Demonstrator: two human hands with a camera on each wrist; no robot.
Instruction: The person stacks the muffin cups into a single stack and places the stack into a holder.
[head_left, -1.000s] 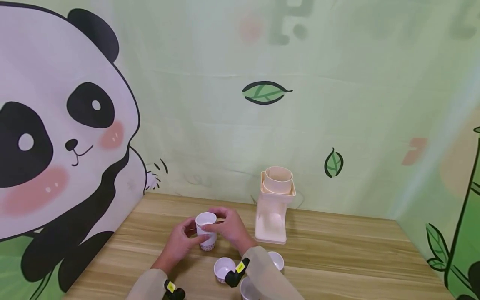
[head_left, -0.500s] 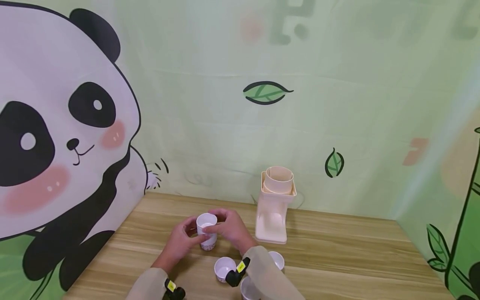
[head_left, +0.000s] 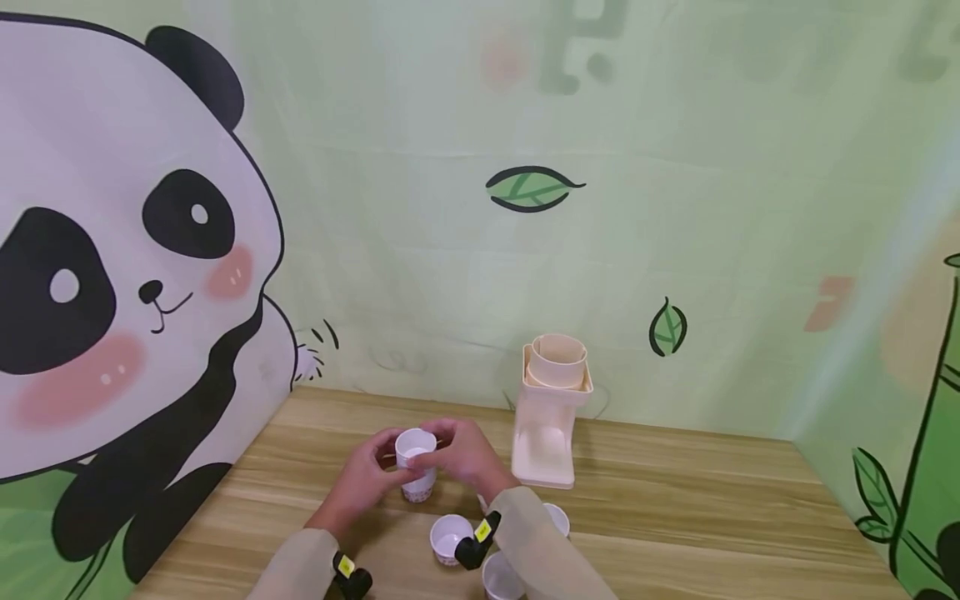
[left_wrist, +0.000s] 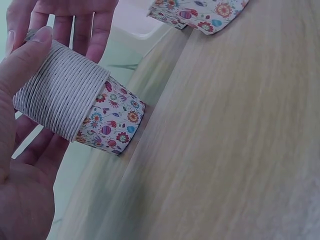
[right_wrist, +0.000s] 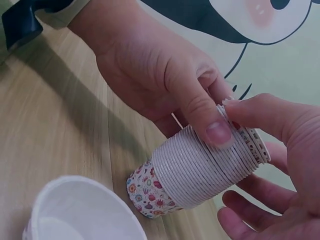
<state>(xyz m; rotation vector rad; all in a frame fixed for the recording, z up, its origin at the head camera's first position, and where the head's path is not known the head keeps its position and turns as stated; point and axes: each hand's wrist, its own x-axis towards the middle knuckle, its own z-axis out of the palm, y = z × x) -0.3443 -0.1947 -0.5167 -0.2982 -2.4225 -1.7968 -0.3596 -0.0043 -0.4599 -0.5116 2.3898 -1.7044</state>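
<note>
In the head view, both hands are at an upright stack of paper cups (head_left: 418,487) left of the middle of the table. My left hand (head_left: 360,483) grips the side of the stack, thumb and fingers curled around it. My right hand (head_left: 468,458) pinches the stack near its top rim. The right wrist view shows many tightly nested rims on the paper cup stack (right_wrist: 195,165), with floral print between rims near the top. Its floral lower end (left_wrist: 112,120) is close to the wooden table in the left wrist view.
White paper cups stand near my right forearm: one cup (head_left: 450,537), another in front (head_left: 501,577), and a third (head_left: 557,518) partly behind the sleeve. A pale pink stand (head_left: 543,454) with a round tube on top is by the back wall.
The hands and cup stack keep nearly the same place and grip. The whole head view shifts very slightly.
</note>
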